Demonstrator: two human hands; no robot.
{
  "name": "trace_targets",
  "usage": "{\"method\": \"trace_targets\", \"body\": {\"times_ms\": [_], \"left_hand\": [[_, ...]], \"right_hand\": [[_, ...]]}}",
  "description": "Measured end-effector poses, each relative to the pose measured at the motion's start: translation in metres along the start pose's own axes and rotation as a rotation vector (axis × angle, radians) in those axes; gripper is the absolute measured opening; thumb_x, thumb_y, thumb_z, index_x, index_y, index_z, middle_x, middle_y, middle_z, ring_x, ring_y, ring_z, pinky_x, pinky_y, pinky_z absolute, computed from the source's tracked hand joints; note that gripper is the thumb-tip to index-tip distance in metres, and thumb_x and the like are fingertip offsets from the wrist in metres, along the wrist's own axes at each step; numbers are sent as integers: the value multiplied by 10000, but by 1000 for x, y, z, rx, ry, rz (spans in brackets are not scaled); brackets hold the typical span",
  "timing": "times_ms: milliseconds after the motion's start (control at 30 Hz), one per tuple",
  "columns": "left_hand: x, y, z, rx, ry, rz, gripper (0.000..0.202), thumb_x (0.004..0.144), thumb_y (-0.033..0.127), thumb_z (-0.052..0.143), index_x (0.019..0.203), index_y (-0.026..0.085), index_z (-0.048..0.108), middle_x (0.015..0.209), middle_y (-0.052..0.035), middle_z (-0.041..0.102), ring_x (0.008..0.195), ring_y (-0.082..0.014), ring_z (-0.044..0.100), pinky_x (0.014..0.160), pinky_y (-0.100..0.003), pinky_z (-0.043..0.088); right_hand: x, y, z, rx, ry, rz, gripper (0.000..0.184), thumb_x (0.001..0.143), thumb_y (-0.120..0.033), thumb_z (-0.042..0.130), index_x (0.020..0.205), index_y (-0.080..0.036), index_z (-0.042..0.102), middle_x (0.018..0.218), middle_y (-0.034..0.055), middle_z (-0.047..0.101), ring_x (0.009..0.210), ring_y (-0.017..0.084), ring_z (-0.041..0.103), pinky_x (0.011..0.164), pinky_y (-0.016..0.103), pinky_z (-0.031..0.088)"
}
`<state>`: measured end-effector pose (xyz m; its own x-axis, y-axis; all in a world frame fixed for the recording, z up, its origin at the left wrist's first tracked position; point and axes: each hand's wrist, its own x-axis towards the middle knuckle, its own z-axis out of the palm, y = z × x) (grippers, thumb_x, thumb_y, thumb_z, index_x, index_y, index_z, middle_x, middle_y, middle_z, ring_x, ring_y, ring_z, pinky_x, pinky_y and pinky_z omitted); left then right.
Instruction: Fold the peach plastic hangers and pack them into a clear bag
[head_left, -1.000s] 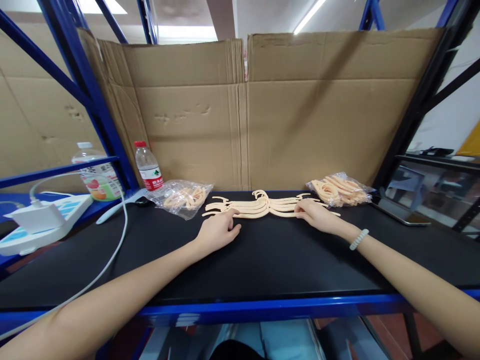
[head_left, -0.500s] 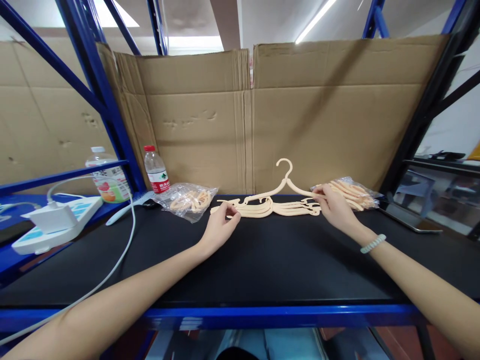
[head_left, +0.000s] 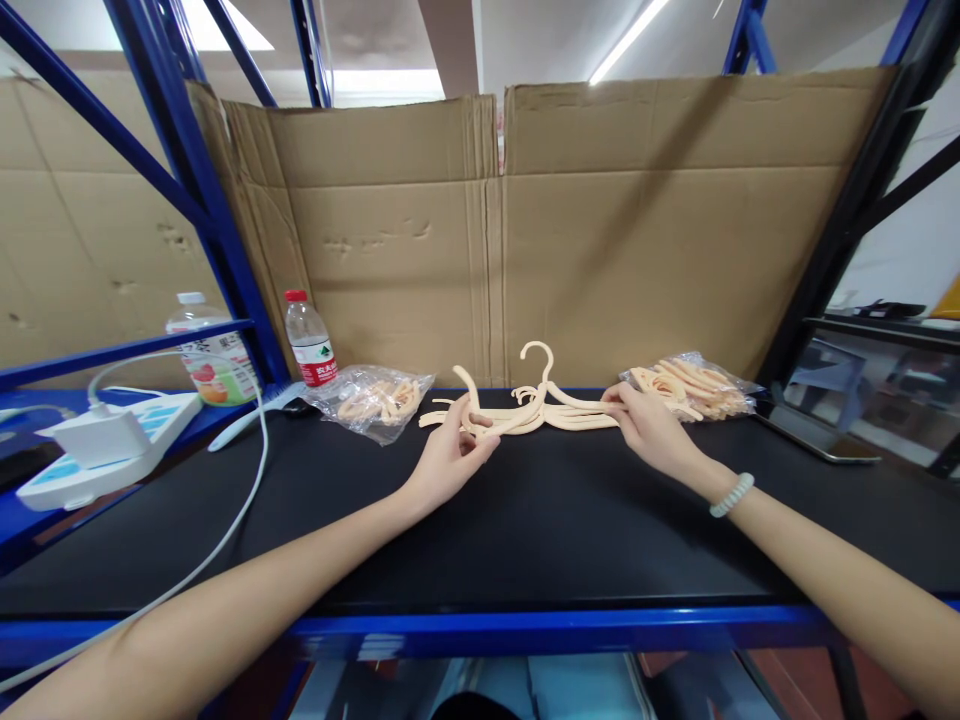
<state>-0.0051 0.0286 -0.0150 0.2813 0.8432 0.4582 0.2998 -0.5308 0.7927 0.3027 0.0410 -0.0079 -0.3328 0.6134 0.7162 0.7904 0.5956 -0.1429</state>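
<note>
A cream folding clothes hanger [head_left: 574,398] is held up over a stack of similar hangers [head_left: 581,422] on the black tabletop, its hook pointing upward. My left hand [head_left: 444,455] is closed on the hanger's left side, and a short curved piece [head_left: 466,384] sticks up above those fingers. Whether that piece is joined to the hanger I cannot tell. At the other end, my right hand [head_left: 651,425] pinches the tip of the right arm between thumb and fingers. The fingers partly cover both hanger ends.
A clear bag of cream parts [head_left: 382,402] lies left, another bag of hangers [head_left: 697,385] right. Behind the left bag stands a water bottle [head_left: 309,340]. A power strip [head_left: 112,440] with a white cable [head_left: 251,500] is far left. Cardboard [head_left: 397,250] walls the back.
The upper hanger has shifted left and its hook sits lower. My left hand has taken hold of its left side, and the curved piece now stands up there. My right hand has moved slightly left.
</note>
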Motion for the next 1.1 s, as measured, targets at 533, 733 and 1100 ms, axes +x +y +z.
{"method": "trace_targets", "body": {"times_ms": [533, 733, 1100], "left_hand": [[4, 3, -7, 176, -7, -27, 336, 822, 317, 558, 1110, 154, 614, 805, -48, 705, 636, -149, 612, 617, -254, 461], [6, -1, -6, 31, 5, -81, 347, 797, 360, 574, 1058, 135, 610, 747, -42, 672, 517, -113, 498, 492, -223, 388], [4, 6, -7, 56, 46, -50, 280, 790, 349, 581, 975, 143, 625, 736, -34, 667, 554, -118, 518, 522, -222, 391]], "right_hand": [[-3, -1, 2, -263, -24, -161, 195, 940, -186, 440, 933, -173, 634, 900, 96, 610, 865, 245, 489, 761, 379, 415], [-3, -14, -8, -608, 130, -86, 209, 906, -200, 509, 1011, -262, 678, 1088, 111, 574, 1009, 309, 446, 799, 442, 344], [-4, -15, -11, -512, 137, -32, 328, 913, -129, 394, 1108, -237, 634, 1115, 122, 582, 912, 253, 549, 623, 318, 376]]}}
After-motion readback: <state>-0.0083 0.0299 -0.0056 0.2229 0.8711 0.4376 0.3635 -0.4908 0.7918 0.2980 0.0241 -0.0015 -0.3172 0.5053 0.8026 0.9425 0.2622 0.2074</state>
